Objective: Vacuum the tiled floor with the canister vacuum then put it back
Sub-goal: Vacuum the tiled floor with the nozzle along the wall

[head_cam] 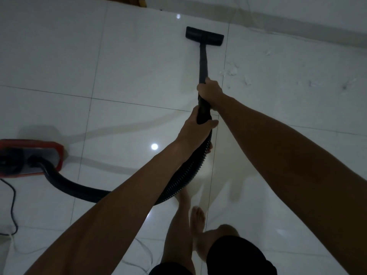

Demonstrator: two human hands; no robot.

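A black vacuum wand (203,62) reaches forward over the white tiled floor (123,62), and its flat floor head (204,36) lies on a tile near the far wall. My right hand (210,92) grips the wand higher up. My left hand (195,129) grips its lower end, where the ribbed black hose (184,175) begins. The hose curves back and left to the red canister (29,157), which sits on the floor at the left edge.
Small white scraps of debris (230,72) are scattered on the tiles to the right of the wand. A black power cord (13,203) trails from the canister at lower left. A white wall base (297,26) runs along the far right. My bare legs and feet (196,217) stand below.
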